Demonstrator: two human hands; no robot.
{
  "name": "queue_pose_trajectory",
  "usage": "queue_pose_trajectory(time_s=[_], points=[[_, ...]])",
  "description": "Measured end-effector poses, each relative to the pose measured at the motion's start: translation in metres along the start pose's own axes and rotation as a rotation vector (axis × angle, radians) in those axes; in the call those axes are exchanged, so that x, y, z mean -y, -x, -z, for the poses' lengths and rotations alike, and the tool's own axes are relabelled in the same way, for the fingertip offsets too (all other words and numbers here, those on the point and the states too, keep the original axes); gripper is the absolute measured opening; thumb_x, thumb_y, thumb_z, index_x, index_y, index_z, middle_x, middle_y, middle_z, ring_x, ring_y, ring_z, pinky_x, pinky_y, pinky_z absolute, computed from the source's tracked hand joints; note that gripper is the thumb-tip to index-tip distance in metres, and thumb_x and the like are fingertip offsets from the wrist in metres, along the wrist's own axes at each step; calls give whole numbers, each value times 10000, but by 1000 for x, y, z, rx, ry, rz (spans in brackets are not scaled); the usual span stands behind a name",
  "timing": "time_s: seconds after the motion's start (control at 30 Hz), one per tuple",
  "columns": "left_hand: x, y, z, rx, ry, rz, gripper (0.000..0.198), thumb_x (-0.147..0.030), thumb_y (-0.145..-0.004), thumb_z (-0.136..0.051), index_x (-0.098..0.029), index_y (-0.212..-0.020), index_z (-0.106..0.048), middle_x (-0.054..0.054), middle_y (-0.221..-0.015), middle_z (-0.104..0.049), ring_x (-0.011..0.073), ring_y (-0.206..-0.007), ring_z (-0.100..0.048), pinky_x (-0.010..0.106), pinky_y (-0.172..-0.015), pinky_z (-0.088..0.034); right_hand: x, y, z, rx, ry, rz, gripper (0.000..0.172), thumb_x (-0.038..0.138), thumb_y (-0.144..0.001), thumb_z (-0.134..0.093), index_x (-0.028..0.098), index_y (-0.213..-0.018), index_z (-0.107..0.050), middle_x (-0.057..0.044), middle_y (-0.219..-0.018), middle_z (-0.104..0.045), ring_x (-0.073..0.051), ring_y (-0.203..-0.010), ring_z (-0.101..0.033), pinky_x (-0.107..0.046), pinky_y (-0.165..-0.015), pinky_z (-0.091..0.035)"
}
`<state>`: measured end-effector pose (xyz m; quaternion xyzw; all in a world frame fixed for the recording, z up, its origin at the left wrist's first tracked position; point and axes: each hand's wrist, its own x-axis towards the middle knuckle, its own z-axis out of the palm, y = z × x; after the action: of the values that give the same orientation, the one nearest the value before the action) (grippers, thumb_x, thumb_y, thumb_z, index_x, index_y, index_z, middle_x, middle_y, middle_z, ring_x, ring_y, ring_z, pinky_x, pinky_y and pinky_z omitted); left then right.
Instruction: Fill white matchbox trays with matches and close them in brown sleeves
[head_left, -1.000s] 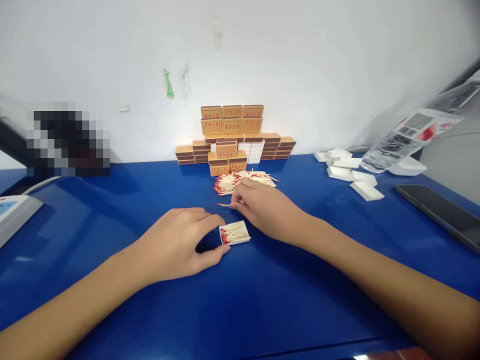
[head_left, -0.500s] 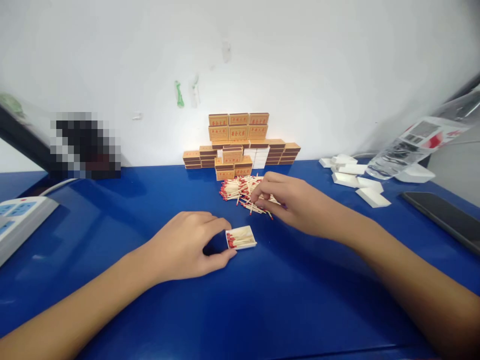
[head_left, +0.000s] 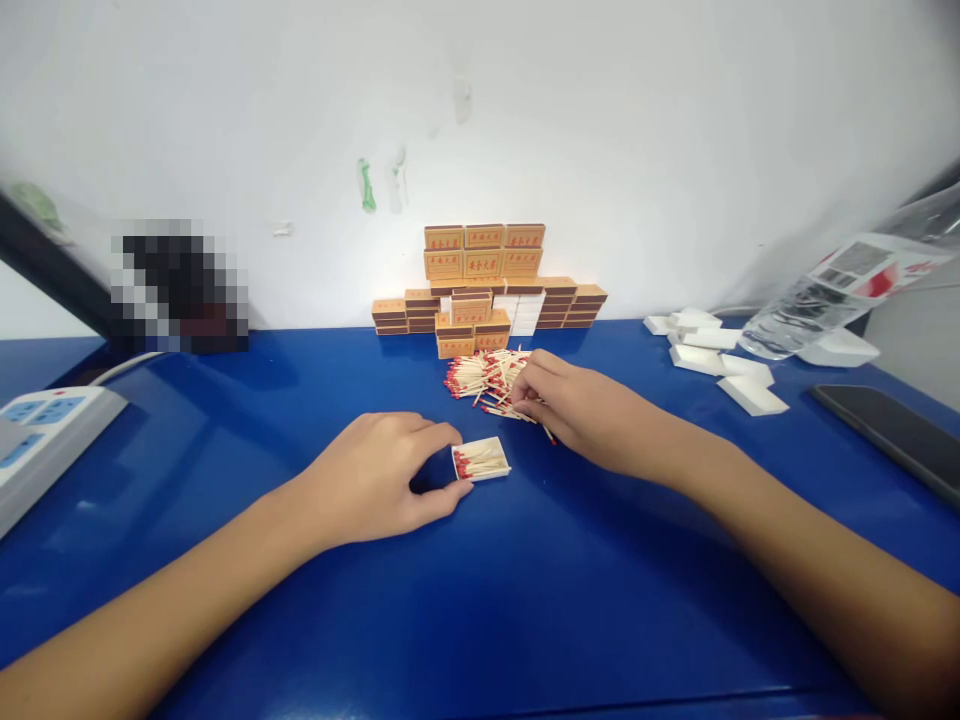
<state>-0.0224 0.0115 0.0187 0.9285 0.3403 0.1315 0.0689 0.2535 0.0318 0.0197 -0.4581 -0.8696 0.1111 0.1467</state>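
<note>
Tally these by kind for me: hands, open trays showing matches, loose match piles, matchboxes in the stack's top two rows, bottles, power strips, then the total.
Hands: 2 (left hand, right hand)
Match tray: 1
Match pile: 1
Top-row matchboxes: 6
Bottle: 1
Power strip: 1
Total: 12

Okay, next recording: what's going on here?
A person's left hand holds one end of a small white tray on a blue table, with matches lying inside. The right hand has its fingertips at the loose match pile; whether they grip a match is unclear. Stacked matchboxes stand behind, against the wall.
</note>
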Motion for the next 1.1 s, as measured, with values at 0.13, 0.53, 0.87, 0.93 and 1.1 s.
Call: queue_pose_trajectory(time_s=[0.13, 0.53, 0.87, 0.93, 1.1], points=[[-1, 0, -2, -11, -9, 14, 269, -396, -957, -673, -192, -1115, -747, -10, -723, -624, 153, -608, -577, 284, -597, -398, 20, 6, 2, 7, -147, 35, 163, 275, -1102, -482, 213, -966, -549, -52, -1022, -593, -193, -864, -565, -325, -743, -433], [-3, 1, -3, -20, -19, 6, 254, -397, -956, -684, -187, -1080, -753, -4, -728, -644, 159, -616, -592, 291, -595, -403, 27, 13, 4, 77, -174, 96, 63, 257, -1028, -627, 221, -1030, -679, -38, -1064, -617, -168, -883, -596, -312, -746, -455], [-3, 0, -1, -18, -11, -48, 255, -351, -945, -707, -175, -1126, -742, -7, -739, -674, 162, -634, -617, 292, -614, -430, 32, 15, 7, 203, -212, 106, 167, 327, -1051, -608, 213, -989, -713, -43, -1021, -618, -169, -846, -593, -321, -742, -456], [-3, 0, -1, -17, -11, -47, 250, -350, -945, -703, -173, -1117, -744, -5, -742, -676, 163, -635, -621, 294, -613, -430, 33, 15, 7, 202, -207, 102, 167, 319, -1052, -604, 210, -980, -708, -43, -1018, -617, -170, -849, -595, -320, -743, -454], [-4, 0, 0, 17, 4, -52, 244, -364, -957, -689, -174, -1100, -744, 0, -752, -679, 170, -647, -630, 300, -611, -438, 35, 15, 1, 152, -202, 106, 162, 287, -1067, -574, 207, -1003, -699, -54, -1032, -632, -176, -870, -609, -321, -746, -460]])
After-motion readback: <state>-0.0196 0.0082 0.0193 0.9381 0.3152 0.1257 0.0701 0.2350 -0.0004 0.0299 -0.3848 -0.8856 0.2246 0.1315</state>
